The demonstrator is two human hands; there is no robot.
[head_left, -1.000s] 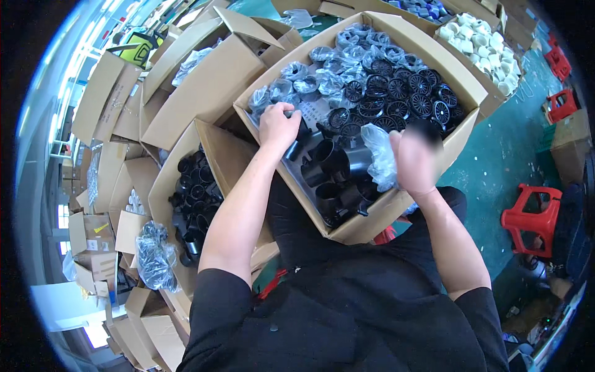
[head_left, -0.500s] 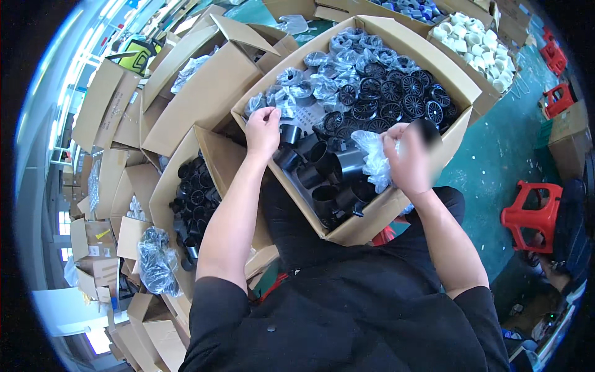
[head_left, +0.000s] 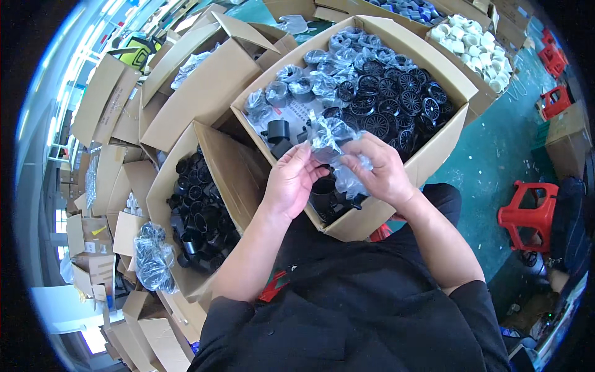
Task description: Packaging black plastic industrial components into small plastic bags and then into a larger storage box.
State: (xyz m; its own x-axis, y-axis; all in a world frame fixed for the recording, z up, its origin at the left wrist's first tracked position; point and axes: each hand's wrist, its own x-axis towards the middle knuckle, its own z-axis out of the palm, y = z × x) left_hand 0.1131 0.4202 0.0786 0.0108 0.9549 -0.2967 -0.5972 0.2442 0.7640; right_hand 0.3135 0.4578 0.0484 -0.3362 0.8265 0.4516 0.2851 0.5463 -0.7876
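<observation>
The left hand (head_left: 290, 183) and right hand (head_left: 384, 173) both pinch a crumpled clear plastic bag (head_left: 334, 137) above the carton's (head_left: 440, 146) middle, slightly toward its near corner; whether it holds a part cannot be told; bagged pieces (head_left: 300, 88) already line the far-left edge; bare black cups (head_left: 278, 130) are left unwrapped near the left corner; uncovered spoked discs (head_left: 410, 100) crowd toward the right corner.

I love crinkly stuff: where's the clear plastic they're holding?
In the head view, the clear plastic is slightly right of the middle, between the left hand and the right hand, over the big cardboard box holding spoked black wheels.
</observation>
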